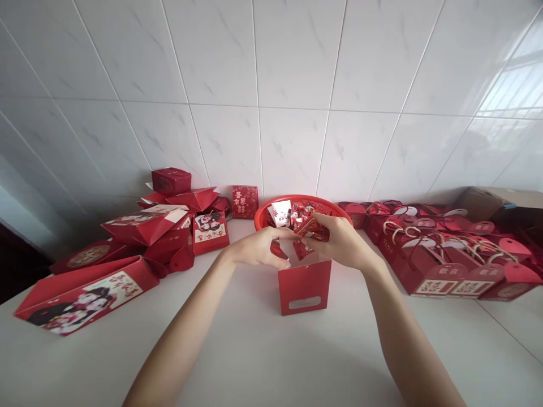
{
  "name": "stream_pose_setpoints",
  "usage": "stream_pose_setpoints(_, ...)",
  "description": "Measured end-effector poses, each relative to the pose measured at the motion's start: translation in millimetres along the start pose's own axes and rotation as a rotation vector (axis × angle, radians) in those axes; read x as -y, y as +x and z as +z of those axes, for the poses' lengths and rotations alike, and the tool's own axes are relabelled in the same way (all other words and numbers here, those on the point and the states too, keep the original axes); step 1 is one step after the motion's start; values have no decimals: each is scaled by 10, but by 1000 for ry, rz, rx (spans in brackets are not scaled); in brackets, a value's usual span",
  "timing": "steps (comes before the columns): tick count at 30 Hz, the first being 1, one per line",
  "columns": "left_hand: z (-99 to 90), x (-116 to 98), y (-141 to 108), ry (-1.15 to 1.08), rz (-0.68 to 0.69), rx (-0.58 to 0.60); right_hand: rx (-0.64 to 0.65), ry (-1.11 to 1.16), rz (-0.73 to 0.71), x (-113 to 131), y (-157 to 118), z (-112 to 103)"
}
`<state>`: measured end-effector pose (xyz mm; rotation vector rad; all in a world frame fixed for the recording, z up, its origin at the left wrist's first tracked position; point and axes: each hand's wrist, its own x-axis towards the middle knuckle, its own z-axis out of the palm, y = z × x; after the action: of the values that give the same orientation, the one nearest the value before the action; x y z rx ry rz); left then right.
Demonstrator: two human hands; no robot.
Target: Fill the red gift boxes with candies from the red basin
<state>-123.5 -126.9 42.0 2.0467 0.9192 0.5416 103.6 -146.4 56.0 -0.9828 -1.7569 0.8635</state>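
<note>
An open-topped red gift box (304, 287) with a cut-out slot near its bottom stands upright on the white table before me. My left hand (258, 247) curves around the box's left upper edge, thumb near the front rim and fingers toward the back. Over the opening, my right hand (341, 240) pinches a small red wrapped candy packet (306, 226) between thumb and fingers. Just behind the box sits a red plastic basket (328, 203) containing red packets and a white printed card (280, 213). The hands and front wall partly hide the box's inside.
Red cartons (139, 226) are piled at the left, with a long printed box (91, 297) in front. A small red box (245, 202) leans against the tiled wall. Rope-handled red gift boxes (441, 271) crowd the right, beside a brown cardboard box (487, 198).
</note>
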Motion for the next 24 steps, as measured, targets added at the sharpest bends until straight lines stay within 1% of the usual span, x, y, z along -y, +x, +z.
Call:
stream_pose_setpoints(2, 2, 9, 6, -10, 16, -9, -12, 21, 28, 8, -12, 32)
stream_pose_setpoints(6, 8, -6, 1, -39, 43, 10, 27, -6, 27, 42, -52, 91)
stream_pose_setpoints(12, 11, -7, -14, -12, -3, -19, -1, -202, -97, 69, -51, 102)
stream_pose_setpoints(14, 12, -2, -14, -10, 5, -14, -25, -162, -89, 95, -52, 80)
stream_pose_setpoints(16, 13, 4, -11, -14, 10, -6, -27, -72, -61, 119, -58, 54)
stream_pose_setpoints(19, 13, 16, -5, -20, -7, 15, 39, 10, -44, 124, -60, 22)
stream_pose_setpoints(24, 11, 16, -7, -25, 9, 12, 133, 16, -69, 94, -46, -27)
